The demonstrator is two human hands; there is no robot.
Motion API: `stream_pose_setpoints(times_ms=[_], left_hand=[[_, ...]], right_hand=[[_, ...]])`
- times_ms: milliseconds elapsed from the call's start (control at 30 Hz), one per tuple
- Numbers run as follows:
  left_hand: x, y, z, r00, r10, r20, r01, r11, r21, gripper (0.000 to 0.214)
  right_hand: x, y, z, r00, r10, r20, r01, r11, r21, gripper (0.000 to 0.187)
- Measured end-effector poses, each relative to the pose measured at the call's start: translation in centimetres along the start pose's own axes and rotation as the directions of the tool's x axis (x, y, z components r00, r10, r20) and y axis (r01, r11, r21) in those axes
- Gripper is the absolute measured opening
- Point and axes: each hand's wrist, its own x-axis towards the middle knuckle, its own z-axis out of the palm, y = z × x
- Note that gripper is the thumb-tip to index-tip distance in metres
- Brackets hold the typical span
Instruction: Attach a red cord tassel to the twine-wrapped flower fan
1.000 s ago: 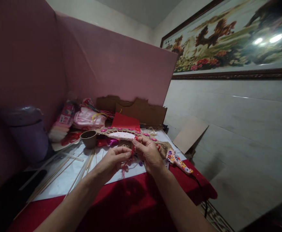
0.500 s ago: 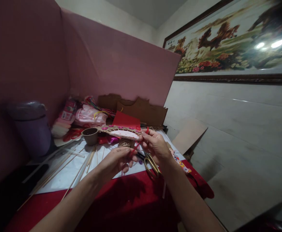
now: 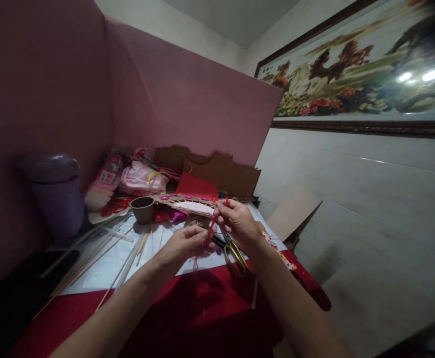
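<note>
Red strip (image 3: pixel 212 228) spread out, scissors (image 3: pixel 237 252) uncovered

From the head view, I notice that the right hand (image 3: pixel 241 221) has shifted up and outward in the last second, leaving a wider gap to the left hand (image 3: pixel 187 243). The gold-handled scissors, hidden behind it earlier, now show below the right wrist. To my eye, that leaves the strip drawn out at 2 pinch points rather than bunched together.

Both hands are closed: each pinches the strip between thumb and fingertips, just in front of the curved, bead-edged piece (image 3: pixel 180 199) and its pale panel (image 3: pixel 195 207). Whether the right fingers also grip that piece, I cannot tell.

The strip is bright red, narrow and soft-looking, slanting down from right hand to left; 1 short end pokes above the right fingertips. Thin pink threads (image 3: pixel 196 266) dangle under the left hand.
</note>
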Motion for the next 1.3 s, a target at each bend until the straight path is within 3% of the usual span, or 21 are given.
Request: stream_pose_setpoints(times_ms=[167,300,533,667,867,1000,1300], left_hand=[[0.2,-0.2,0.1,0.996,0.077,-0.032,-0.077,0.997,0.005,0.028],[0.1,0.2,0.3,0.997,0.060,-0.054,-0.062,0.998,-0.033,0.030],[0.4,-0.2,0.2,0.984,0.176,-0.030,-0.173,0.982,0.079,0.033],[0.5,-0.5,-0.2,0.976,0.202,-0.085,-0.199,0.979,0.042,0.031],[0.2,0.1,0.0,0.966,0.258,-0.031,-0.254,0.963,0.093,0.027],[-0.1,0.3,0.0,0.964,0.258,-0.068,-0.243,0.954,0.174,0.023],[-0.2,0.5,0.0,0.958,0.269,-0.100,-0.247,0.951,0.187,0.026]], right_hand=[[0.3,-0.2,-0.4,0.999,0.040,0.014,-0.040,0.998,-0.043,0.028],[0.4,-0.3,-0.5,0.997,0.070,0.036,-0.066,0.994,-0.092,0.029],[-0.2,0.1,0.5,0.990,0.112,0.091,-0.102,0.989,-0.108,0.029],[-0.7,0.1,1.0,0.991,0.077,0.107,-0.066,0.992,-0.105,0.027],[-0.9,0.3,1.5,0.983,0.077,0.168,-0.048,0.984,-0.173,0.030],[-0.9,0.6,1.6,0.984,0.063,0.168,-0.029,0.980,-0.196,0.029],[-1.0,1.0,1.6,0.981,0.050,0.186,-0.012,0.980,-0.197,0.028]])
